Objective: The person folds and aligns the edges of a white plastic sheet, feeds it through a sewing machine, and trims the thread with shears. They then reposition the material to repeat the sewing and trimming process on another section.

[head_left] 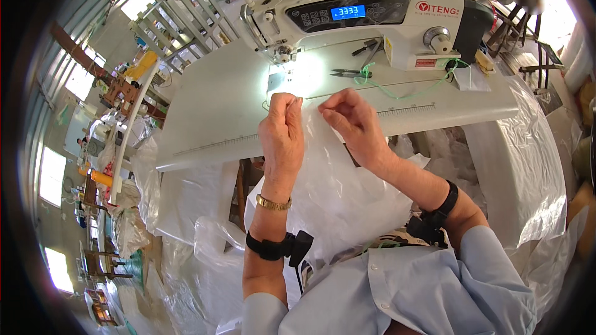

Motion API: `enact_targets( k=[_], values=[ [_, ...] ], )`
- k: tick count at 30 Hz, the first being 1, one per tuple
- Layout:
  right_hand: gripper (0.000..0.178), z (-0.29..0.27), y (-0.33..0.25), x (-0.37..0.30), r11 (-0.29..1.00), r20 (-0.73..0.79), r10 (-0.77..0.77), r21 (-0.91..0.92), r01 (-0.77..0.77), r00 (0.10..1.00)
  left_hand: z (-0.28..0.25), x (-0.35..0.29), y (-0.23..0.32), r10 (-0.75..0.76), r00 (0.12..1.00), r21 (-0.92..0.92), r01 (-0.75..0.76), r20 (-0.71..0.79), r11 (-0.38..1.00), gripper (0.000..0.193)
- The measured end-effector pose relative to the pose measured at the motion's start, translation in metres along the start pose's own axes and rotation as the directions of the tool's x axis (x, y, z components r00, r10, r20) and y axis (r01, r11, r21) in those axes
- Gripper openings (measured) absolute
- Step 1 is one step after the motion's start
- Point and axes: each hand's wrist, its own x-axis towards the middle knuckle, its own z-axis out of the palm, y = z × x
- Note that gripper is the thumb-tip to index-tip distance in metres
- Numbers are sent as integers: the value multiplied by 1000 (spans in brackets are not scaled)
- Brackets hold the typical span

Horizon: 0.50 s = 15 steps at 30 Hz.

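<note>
A sheet of clear, whitish plastic film [332, 186] hangs over the table's front edge down toward my lap. My left hand [282, 133] is closed in a pinch on its upper edge, just in front of the lit needle area. To the right, my right hand [360, 127] has its thumb and forefinger closed on the same film, a short gap from the left. Just beyond both hands stands a white sewing machine [397, 40] with a blue display. The fingertips partly hide the film's gripped edge.
On the sewing table [211, 99] lie dark thread snips [351, 74] and a green cord [400, 96]. More plastic film [521, 167] drapes over the right side. A metal rack [192, 15] stands behind, at the left.
</note>
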Motion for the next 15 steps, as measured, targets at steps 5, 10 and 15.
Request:
enact_targets(
  k=[5,10,15],
  values=[
    [22,-3,-2,-14,876,84,-253,-404,265,964,8,2,-2,59,997,62,-56,-51,997,12],
    [30,-5,6,-12,959,-2,25,-283,-24,1000,10,-1,-3,-69,997,-23,68,-36,997,11],
    [28,-5,8,1,951,185,221,177,-254,958,14,-1,-5,25,999,-5,-25,-37,1000,8]
  ],
)
